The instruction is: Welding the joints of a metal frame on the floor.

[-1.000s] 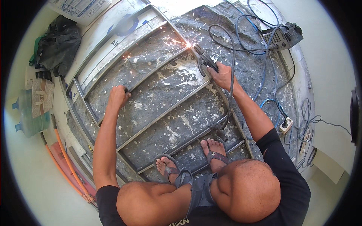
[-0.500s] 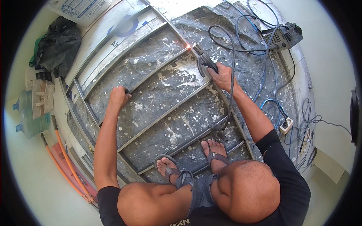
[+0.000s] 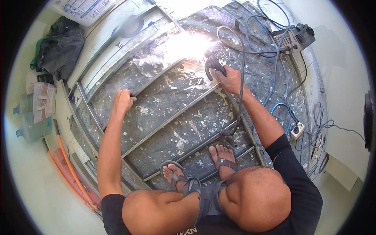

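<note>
My right hand (image 3: 232, 80) is closed around a black welding holder (image 3: 214, 64) whose tip meets a grey steel frame (image 3: 172, 115) lying flat on a dark, paint-spattered sheet. A bright white arc glare (image 3: 188, 45) burns just left of and above the holder. A grey cable (image 3: 242, 58) loops from the holder over my right wrist. My left hand (image 3: 123, 100) grips a diagonal bar of the same frame, well to the left of the arc. My sandalled feet (image 3: 223, 156) stand on the frame's lower bars.
A welding machine (image 3: 294, 36) with tangled blue and black cables sits at the upper right, above a white socket strip (image 3: 297, 130). A black bag (image 3: 62, 49), water bottles (image 3: 33, 127) and orange pipes (image 3: 68, 172) lie along the left.
The small spark at the holder's tip has flared into a large white glare. Both hands stay where they were.
</note>
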Tool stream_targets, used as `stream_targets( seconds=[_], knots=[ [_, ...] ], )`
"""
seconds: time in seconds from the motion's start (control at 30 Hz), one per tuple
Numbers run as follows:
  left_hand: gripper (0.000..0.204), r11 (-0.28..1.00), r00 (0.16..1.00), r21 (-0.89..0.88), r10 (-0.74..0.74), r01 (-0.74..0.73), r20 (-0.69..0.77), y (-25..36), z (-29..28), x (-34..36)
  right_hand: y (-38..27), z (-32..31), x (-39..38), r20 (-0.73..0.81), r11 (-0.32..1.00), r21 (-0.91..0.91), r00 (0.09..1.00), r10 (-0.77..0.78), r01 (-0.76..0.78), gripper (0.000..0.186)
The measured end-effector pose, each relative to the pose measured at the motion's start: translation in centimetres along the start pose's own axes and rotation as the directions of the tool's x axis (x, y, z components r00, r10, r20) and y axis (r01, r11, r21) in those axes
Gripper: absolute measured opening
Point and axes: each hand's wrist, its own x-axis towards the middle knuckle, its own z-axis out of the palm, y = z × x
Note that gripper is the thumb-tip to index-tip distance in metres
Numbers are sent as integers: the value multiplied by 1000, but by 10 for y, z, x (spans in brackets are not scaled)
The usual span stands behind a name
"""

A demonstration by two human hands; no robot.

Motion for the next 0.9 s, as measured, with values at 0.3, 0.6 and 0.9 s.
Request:
stream_targets(
  seconds=[0.3,0.6,0.9],
  knots=[
    [22,1000,1000,1,0,0,7,4,-4,-2,0,1,2,5,1000,12,1000,-11,11,54],
    [25,999,999,13,40,-40,-14,0,-2,-1,-2,-5,-6,-31,996,88,999,13,-10,49],
    [24,998,999,47,38,-37,-15,-2,-1,2,2,0,-5,-36,999,26,999,-30,31,49]
  ],
)
